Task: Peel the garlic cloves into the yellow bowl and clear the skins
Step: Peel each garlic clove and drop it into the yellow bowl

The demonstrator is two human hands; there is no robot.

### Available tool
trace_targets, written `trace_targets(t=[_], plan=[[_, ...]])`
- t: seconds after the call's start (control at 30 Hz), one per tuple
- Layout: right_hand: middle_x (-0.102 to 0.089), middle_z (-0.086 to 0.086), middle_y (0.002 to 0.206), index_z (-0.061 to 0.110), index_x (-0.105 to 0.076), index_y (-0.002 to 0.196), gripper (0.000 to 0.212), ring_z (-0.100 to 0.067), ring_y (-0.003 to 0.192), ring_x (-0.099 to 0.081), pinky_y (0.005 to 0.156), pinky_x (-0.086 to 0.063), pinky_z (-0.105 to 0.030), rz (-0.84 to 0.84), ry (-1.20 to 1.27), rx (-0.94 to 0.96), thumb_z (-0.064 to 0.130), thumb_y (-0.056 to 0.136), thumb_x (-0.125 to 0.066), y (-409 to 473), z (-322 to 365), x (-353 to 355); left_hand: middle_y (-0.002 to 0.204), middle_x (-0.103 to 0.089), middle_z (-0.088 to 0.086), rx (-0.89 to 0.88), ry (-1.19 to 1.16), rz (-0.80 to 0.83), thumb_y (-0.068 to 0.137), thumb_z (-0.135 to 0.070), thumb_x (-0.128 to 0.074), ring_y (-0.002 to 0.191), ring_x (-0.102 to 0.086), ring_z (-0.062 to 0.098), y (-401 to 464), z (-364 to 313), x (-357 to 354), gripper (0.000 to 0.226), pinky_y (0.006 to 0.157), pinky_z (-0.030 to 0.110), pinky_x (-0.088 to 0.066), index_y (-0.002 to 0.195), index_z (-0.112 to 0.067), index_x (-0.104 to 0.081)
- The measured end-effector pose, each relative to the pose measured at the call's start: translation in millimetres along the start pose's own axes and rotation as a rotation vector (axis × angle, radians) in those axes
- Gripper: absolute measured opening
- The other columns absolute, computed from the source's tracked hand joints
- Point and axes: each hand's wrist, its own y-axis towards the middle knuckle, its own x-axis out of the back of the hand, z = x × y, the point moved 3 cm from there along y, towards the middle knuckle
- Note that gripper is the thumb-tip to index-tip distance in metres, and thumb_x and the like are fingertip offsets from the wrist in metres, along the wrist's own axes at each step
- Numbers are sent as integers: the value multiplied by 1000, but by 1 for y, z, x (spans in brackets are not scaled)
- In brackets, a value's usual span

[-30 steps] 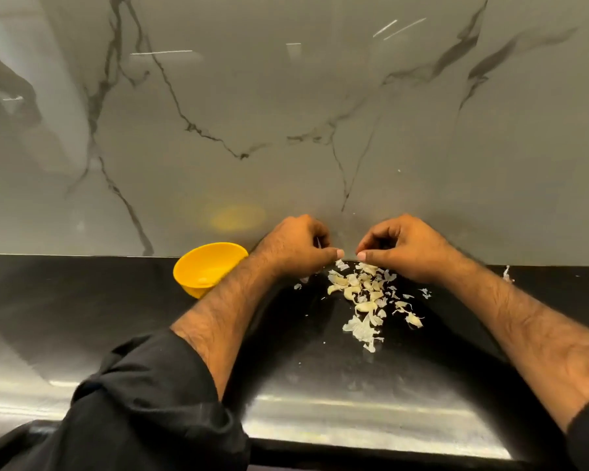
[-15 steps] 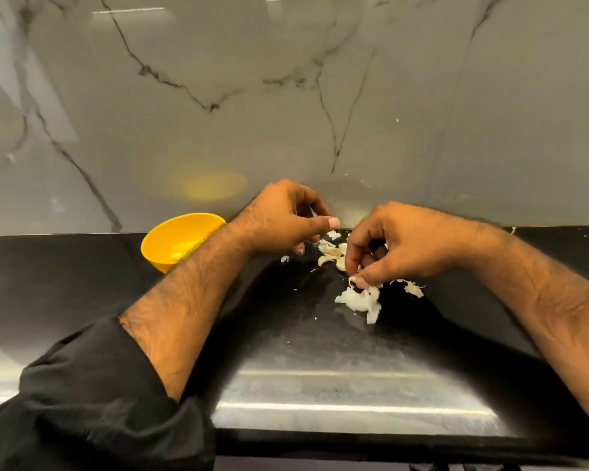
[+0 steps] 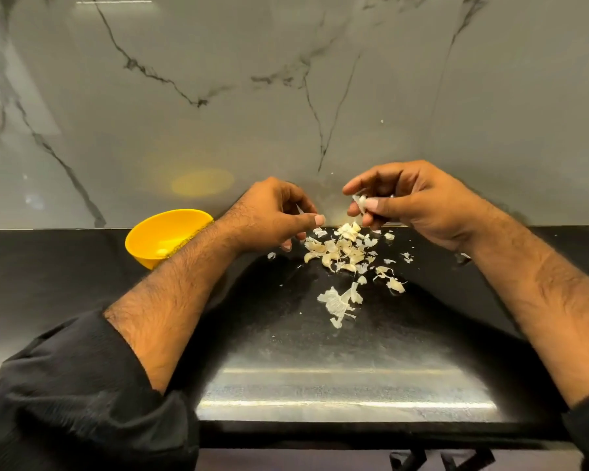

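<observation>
A heap of pale garlic cloves and papery skins [image 3: 344, 253] lies on the black counter near the wall. My right hand [image 3: 412, 205] is lifted above the heap's far side and pinches a garlic clove [image 3: 361, 202] between thumb and fingers. My left hand [image 3: 272, 215] hovers just left of the heap with fingers curled and thumb stretched toward it; something thin may be tucked under its fingers, but I cannot tell. The yellow bowl [image 3: 150, 246] sits tilted to the left, partly behind my left forearm, with one peeled clove [image 3: 162, 252] inside.
A larger sheet of skin [image 3: 339, 302] lies nearer me than the heap. Small flakes [image 3: 397, 285] are scattered right of it. The black counter [image 3: 65, 273] ends at a grey marble wall [image 3: 286, 96] right behind the hands. The counter's front edge runs below my forearms.
My right hand has risen from the heap with a clove pinched in its fingers. My left hand has stayed beside the heap. The camera has shifted slightly.
</observation>
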Motion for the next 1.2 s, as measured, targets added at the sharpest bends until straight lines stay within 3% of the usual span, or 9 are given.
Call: trace_targets(t=[0.13, 0.27, 0.4, 0.57, 0.67, 0.83, 1.0, 1.13, 1.2], plan=[[-74, -27, 111, -4, -70, 120, 26, -28, 89, -74, 79, -64, -35, -23, 164, -31, 3, 94, -67, 1, -8, 7, 79, -80, 2, -6, 2, -4, 94, -37, -80, 55, -72, 12, -1, -1, -2, 21, 65, 32, -63, 104, -18, -77], [-73, -19, 95, 0, -72, 116, 30, -24, 77, -69, 68, -62, -34, -62, 91, -65, 12, 89, -74, 1, -14, 13, 79, -80, 2, -12, 7, -10, 95, -38, -79, 56, -72, 11, -1, -2, -1, 22, 65, 30, -63, 104, -18, -77], [-72, -19, 93, -2, -74, 112, 32, -23, 75, -68, 68, -63, -32, -122, 87, -88, 12, 84, -77, -2, -13, 17, 78, -79, 2, -19, 0, -12, 95, -36, -80, 56, -72, 11, -2, -4, -5, 21, 61, 27, -60, 103, -17, -77], [-79, -17, 90, 2, -74, 108, 18, -33, 84, -78, 77, -67, -42, -127, -248, -174, 5, 91, -78, -5, -15, 17, 77, -79, -2, -44, 7, -48, 95, -37, -79, 60, -74, 10, -1, -11, -10, 20, 61, 25, -61, 102, -19, -77], [-80, -6, 83, 10, -75, 98, 10, -23, 80, -79, 81, -66, -44, -154, -448, -243, 9, 91, -81, -5, -17, 17, 80, -78, -3, -85, -5, -91, 97, -34, -78, 70, -76, 4, 0, -16, -17, 18, 68, 29, -65, 103, -17, -78], [-74, 7, 89, 25, -71, 88, 12, -14, 88, -71, 84, -59, -37, -72, -834, -298, 22, 92, -82, -4, -16, 4, 83, -78, -4, -85, 36, -127, 96, -37, -78, 71, -76, 6, 12, -23, -31, 18, 75, 35, -67, 100, -20, -77], [-70, 8, 96, 25, -67, 91, 11, -13, 93, -67, 78, -53, -30, -15, -963, -324, 22, 96, -77, -6, -13, -7, 88, -76, -6, -67, 86, -166, 98, -37, -76, 77, -76, 6, 20, -26, -37, 17, 78, 35, -67, 101, -20, -76], [-66, 6, 93, 24, -65, 93, 11, -9, 86, -63, 77, -51, -26, -391, -837, -71, 18, 97, -73, -10, 10, 7, 81, -76, -5, -68, 80, -217, 99, -37, -74, 71, -74, 5, 21, -23, -31, 18, 79, 36, -67, 100, -20, -77], [-65, 5, 87, 26, -62, 83, 20, -11, 81, -62, 72, -50, -25, -401, -809, -22, 12, 93, -73, -8, 15, 7, 80, -76, -5, -70, 80, -238, 99, -38, -75, 72, -75, 6, 21, -20, -28, 18, 80, 37, -67, 98, -20, -77]])
